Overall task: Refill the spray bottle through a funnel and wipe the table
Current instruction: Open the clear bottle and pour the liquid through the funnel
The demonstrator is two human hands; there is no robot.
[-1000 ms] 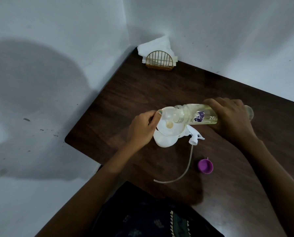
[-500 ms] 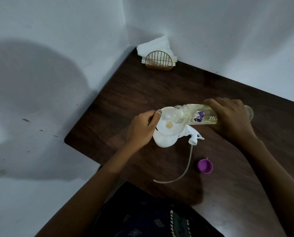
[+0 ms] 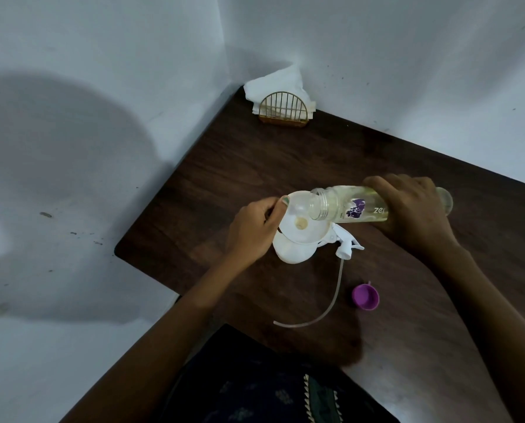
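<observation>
Purple cap [image 3: 365, 297] lay toward the table's [image 3: 285, 166] near edge. Mid-table, left hand [image 3: 252, 228] pinched funnel [image 3: 297, 222] atop spray bottle [image 3: 288, 253]; right hand [image 3: 407, 206] gripped tilted refill bottle [image 3: 346, 207]. Risked overflow or tipping if poured fast.

Light is dim and cool, whole pic a bit underexposed w/ soft grain. Big soft shadow falls on the left wall [image 3: 72, 178], another dark one on the table [image 3: 316, 148] near the bottom, so light comes approx. from behind the person. Weak glare on table at lower right. Edges bend from wide-angle lens; the lap area is dark, details unclear.
</observation>
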